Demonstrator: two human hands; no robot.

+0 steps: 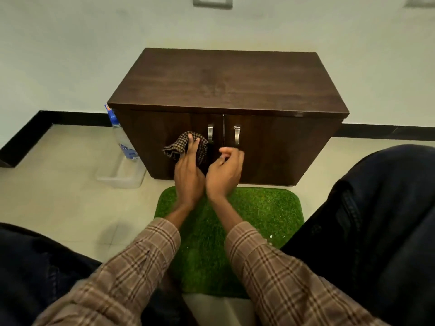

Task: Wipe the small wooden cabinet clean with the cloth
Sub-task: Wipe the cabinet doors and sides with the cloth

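Tiled floor carries cabinet [226, 90]; left hand [188, 170] presses gripped checked cloth [183, 144] on left door [164, 137], right hand [226, 170] loosely curled, empty

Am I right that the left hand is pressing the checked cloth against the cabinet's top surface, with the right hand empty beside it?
Not quite. The head view shows the left hand holding the checked cloth against the front of the left door of the cabinet, beside the handle, not on the top surface. The rest holds: the right hand is empty beside it.
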